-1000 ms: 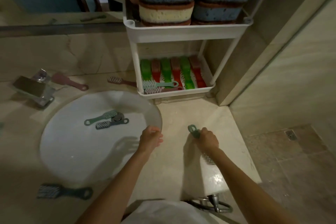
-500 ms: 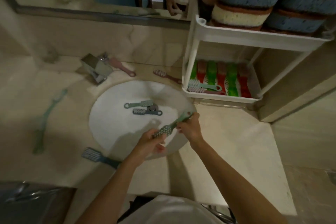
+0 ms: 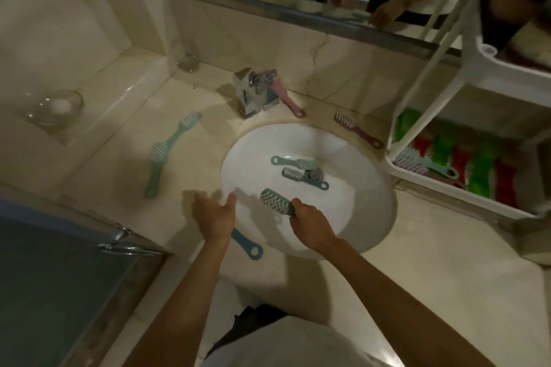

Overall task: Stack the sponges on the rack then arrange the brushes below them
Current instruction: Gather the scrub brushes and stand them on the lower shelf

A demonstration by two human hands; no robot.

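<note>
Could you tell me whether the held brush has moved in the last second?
Yes. The brush in the right hand went from above the counter to above the sink.

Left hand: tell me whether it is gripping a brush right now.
No, the left hand has spread fingers and holds nothing; only the right hand grips a brush.

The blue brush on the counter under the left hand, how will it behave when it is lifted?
The blue brush is probably stiff and light: its thin flat handle looks like moulded plastic. It may slide on the polished counter if pushed. It should not roll, since it lies flat.
</note>
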